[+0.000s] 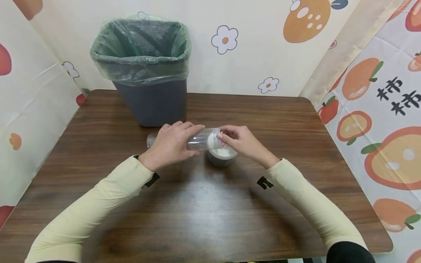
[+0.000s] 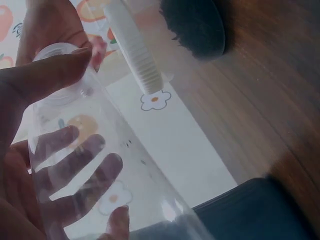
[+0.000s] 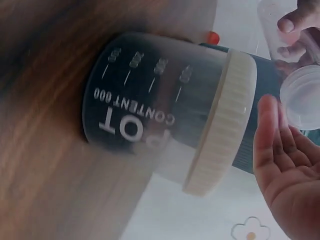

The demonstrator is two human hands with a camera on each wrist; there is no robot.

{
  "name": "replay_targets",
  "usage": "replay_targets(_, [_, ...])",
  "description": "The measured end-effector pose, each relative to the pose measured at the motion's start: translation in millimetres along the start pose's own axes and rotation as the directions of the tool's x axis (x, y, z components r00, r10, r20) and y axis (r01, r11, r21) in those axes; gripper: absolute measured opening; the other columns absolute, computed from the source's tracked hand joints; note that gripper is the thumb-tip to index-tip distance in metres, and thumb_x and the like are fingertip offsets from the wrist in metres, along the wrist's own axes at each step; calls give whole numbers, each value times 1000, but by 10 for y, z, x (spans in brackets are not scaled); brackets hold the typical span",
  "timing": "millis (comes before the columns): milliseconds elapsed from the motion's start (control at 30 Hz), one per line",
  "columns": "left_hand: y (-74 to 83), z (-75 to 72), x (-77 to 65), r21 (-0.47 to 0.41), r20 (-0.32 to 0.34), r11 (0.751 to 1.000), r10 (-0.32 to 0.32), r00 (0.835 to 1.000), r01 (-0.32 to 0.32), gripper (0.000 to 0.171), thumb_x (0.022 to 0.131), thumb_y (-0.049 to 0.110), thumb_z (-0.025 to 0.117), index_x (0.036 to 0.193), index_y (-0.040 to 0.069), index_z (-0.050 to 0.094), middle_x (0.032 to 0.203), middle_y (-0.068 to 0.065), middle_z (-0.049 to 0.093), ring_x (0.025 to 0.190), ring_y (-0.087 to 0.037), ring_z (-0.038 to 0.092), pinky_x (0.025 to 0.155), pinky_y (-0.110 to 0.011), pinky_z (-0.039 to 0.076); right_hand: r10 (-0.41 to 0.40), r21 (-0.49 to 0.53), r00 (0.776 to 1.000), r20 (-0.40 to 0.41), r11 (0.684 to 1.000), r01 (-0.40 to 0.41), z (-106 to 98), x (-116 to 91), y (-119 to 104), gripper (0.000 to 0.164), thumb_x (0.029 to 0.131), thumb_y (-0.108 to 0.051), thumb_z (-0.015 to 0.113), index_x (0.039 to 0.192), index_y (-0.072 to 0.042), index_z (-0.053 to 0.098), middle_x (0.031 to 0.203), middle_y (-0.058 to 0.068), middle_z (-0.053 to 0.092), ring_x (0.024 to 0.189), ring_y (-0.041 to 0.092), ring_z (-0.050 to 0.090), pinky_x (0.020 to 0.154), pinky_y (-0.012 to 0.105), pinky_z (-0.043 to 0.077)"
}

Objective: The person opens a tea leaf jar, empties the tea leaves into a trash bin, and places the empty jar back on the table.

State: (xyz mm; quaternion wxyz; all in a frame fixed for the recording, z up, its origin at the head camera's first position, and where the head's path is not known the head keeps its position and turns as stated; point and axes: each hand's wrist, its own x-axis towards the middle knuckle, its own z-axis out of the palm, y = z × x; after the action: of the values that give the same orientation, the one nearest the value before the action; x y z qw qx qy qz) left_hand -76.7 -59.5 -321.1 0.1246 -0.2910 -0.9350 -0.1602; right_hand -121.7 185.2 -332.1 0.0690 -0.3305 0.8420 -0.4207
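Clear bottle (image 1: 198,140) lies on its side above the tabletop (image 1: 197,219), its mouth end to the right, in the left hand (image 1: 171,144). Left fingers are curled around its body; the left wrist view shows them through the transparent wall, along with small dark marks that cannot be made out in the head view.

Right hand (image 1: 240,140) is at the mouth end. Head view places its thumb and fingers at the rim; the right wrist view shows the fingers beside a translucent round end. Whether they pinch it cannot be told.

Below the mouth end, a pot (image 3: 145,95) stands upright on the tabletop. Its print, "POT" and graduation marks, is legible only in the right wrist view, which also shows a ribbed white lid (image 3: 225,125) seated on top. Head view alone shows the full bin (image 1: 154,104), with green liner (image 1: 141,69), behind the left hand.
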Motion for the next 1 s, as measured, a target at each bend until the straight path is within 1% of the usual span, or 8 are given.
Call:
replay_targets(67, [-10, 3, -2, -33, 2, 999, -12, 1000, 12, 72, 66, 32, 87, 130, 13, 57, 108, -4, 64, 90, -23, 59, 64, -42, 47, -127, -146, 992, 15, 981, 128, -10, -27, 12, 50, 93, -31, 60, 134, -4, 50, 113, 6, 62, 92, 17, 59, 78, 35, 48])
replay_targets(200, [-15, -20, -6, -83, -13, 996, -15, 1000, 14, 73, 65, 31, 88, 129, 13, 58, 105, -3, 64, 87, -21, 59, 63, -41, 48, -367, -320, 929, 53, 875, 364, -36, -54, 40, 67, 88, -30, 67, 142, -8, 36, 124, 5, 52, 100, 19, 55, 82, 36, 47])
replay_targets(300, [-7, -43, -5, -92, -22, 996, -8, 1000, 6, 73, 65, 31, 88, 129, 13, 58, 106, -2, 64, 87, -21, 58, 63, -41, 47, -469, -315, 882, 38, 832, 456, -42, -37, 58, 64, 86, -24, 71, 138, -5, 39, 123, 6, 52, 98, 20, 55, 82, 36, 48])
replay_targets(433, [18, -56, 6, -89, -27, 996, -10, 1000, 7, 72, 67, 30, 87, 130, 13, 57, 105, -3, 64, 88, -21, 58, 64, -40, 46, -533, -266, 846, 3, 815, 514, -21, -6, 93, 59, 91, -28, 66, 134, 2, 40, 120, 10, 53, 96, 21, 55, 84, 35, 47])
replay_targets(567, [48, -56, 8, -83, -26, 996, -25, 999, 23, 72, 68, 29, 86, 132, 13, 56, 107, -4, 64, 91, -23, 58, 67, -42, 45, -541, -235, 841, -20, 820, 522, 8, 15, 112, 59, 96, -41, 52, 132, 5, 41, 117, 13, 54, 96, 20, 56, 85, 34, 46])
replay_targets(700, [67, -55, 11, -67, -30, 997, -32, 999, 30, 72, 69, 29, 85, 133, 14, 55, 109, -4, 63, 93, -25, 57, 68, -43, 44, -524, -208, 851, -38, 837, 506, 24, 24, 119, 60, 97, -45, 48, 131, 4, 41, 112, 12, 56, 92, 20, 58, 83, 35, 47])
replay_targets(900, [69, -51, 14, -59, -35, 998, -30, 999, 28, 72, 70, 30, 85, 133, 14, 55, 110, -4, 63, 94, -25, 57, 68, -44, 44, -521, -164, 851, -67, 847, 506, 31, 38, 135, 59, 96, -43, 51, 131, 4, 41, 104, 12, 58, 88, 20, 58, 81, 35, 47])
replay_targets(1000, [67, -46, 17, -63, -40, 998, -27, 999, 25, 72, 69, 30, 85, 133, 14, 55, 110, -3, 63, 94, -24, 57, 68, -43, 44, -521, -133, 849, -89, 851, 508, 26, 40, 137, 53, 93, -29, 60, 131, 4, 43, 103, 12, 59, 87, 20, 58, 80, 35, 47])
